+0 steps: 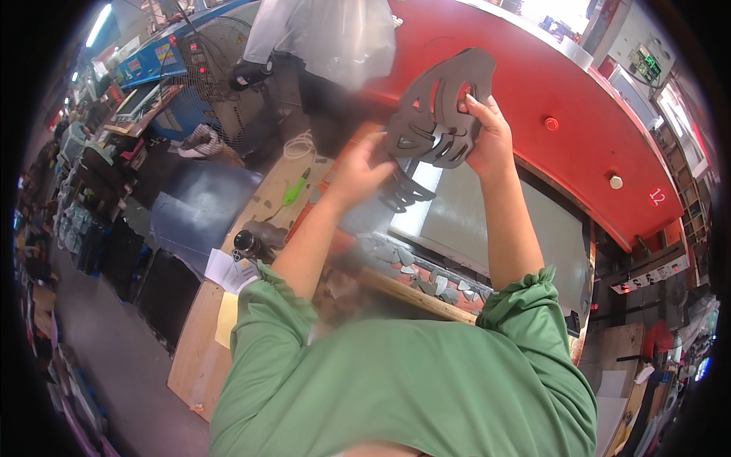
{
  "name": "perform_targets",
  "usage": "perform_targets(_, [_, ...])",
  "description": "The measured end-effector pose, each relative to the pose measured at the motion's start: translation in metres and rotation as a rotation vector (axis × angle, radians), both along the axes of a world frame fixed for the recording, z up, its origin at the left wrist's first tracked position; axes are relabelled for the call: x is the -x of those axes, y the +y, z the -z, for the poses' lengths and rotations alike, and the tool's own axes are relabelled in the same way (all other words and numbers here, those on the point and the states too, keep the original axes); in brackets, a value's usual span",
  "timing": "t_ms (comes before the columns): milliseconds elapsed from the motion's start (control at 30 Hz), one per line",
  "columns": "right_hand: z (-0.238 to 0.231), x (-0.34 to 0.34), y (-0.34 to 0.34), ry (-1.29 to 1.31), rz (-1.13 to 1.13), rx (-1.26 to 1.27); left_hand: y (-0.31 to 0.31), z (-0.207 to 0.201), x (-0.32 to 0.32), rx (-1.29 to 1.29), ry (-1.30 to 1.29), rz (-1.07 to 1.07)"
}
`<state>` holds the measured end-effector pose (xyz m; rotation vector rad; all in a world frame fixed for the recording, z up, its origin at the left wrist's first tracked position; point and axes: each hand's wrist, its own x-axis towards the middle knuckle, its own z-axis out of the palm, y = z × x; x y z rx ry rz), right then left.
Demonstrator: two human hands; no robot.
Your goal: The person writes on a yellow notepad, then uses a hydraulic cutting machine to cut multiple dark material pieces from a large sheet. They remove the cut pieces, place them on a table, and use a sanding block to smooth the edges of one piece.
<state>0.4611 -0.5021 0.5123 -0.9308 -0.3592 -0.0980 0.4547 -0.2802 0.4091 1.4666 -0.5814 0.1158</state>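
I hold up a dark grey sheet piece [439, 110] with curved cut-out openings, in front of the red machine. My right hand [489, 135] grips its right side, thumb on the near face and a finger through an opening. At the lower left edge, my left hand [364, 169] is closed around the margin, its fingertips partly hidden. Below the sheet hangs or lies a darker slatted piece [405, 190]; I cannot tell whether it is joined. Under my hands is a flat grey machine bed [472, 221] with a bright strip at its left.
Grey offcuts [430, 282] litter the bed's near edge. The red machine [525, 99] carries a red button [551, 123]. On the wooden table [194, 346] at left are a green-handled tool [295, 189], a black bottle [245, 242] and papers [230, 270]. A large fan [217, 84] stands beyond.
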Motion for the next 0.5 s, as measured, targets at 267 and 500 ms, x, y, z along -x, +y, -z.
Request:
perform_targets(267, [-0.007,0.008,-0.003,0.063,-0.01,0.082,0.004,-0.004,0.01,0.113,0.099,0.219])
perform_targets(500, [-0.015,-0.005,-0.011,0.112,-0.013,0.286,0.008,-0.013,0.012,0.383,0.227,0.175])
